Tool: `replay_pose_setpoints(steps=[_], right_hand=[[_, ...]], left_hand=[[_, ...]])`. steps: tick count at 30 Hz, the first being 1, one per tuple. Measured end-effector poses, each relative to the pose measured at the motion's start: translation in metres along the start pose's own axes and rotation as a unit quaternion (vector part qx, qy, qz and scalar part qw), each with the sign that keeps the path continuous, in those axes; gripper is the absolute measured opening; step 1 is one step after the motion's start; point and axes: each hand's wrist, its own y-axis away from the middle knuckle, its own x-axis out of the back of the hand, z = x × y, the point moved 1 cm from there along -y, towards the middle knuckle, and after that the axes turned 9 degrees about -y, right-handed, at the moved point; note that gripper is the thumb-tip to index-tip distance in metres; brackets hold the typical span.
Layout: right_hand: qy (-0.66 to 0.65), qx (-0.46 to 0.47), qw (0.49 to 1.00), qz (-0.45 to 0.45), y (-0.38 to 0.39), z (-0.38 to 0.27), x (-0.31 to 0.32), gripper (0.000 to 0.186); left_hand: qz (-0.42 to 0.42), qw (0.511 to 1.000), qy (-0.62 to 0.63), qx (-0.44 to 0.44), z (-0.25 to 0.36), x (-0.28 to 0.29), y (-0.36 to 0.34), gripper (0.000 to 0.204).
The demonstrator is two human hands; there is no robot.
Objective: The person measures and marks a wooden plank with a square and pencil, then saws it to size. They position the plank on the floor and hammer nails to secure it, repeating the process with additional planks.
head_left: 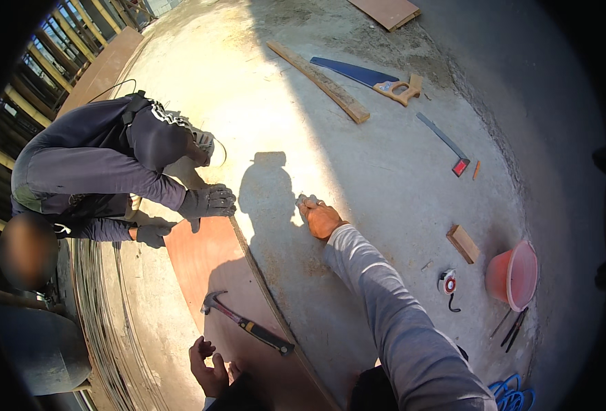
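My right hand (321,218) reaches forward over the concrete floor, fingers closed. Something small and greyish shows at its fingertips, too unclear to name. At the lower edge my left hand (210,368) hangs beside the near end of a reddish plywood panel (197,250), its fingers loosely bent and apart, with nothing seen in them. A claw hammer (248,324) with a black and yellow grip rests on the panel, just beyond my left hand. Across from me, a crouching co-worker in grey gloves has one hand (210,201) on the panel's far corner and the other beside it.
A handsaw (358,72) lies by a long wood strip (320,82). Farther right are a try square (447,144), an orange pencil (477,170), a wood block (462,244), a tape measure (447,281) and a pink bucket (512,275). Thin rods (101,308) lie left.
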Motion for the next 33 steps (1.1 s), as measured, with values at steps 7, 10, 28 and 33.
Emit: replay_pose_setpoints(steps=[7,10,28,33], right_hand=[[0.131,0.067,0.979,0.138,-0.054,0.004,-0.022,0.037],[0.093,0.016,0.987,0.13,-0.063,0.021,-0.023,0.024],[-0.402,0.031,0.896,-0.187,0.056,-0.241,-0.072,0.047],[-0.098,0.049,0.986,-0.123,0.103,-0.242,-0.101,0.06]], left_hand=[[0.067,0.99,0.05,0.115,-0.059,0.031,0.026,0.047],[0.051,0.987,0.06,0.136,-0.056,0.026,0.024,0.048],[0.012,0.965,-0.014,-0.261,-0.042,-0.045,-0.121,0.021],[0.144,0.988,0.047,-0.04,-0.111,-0.059,-0.214,0.008]])
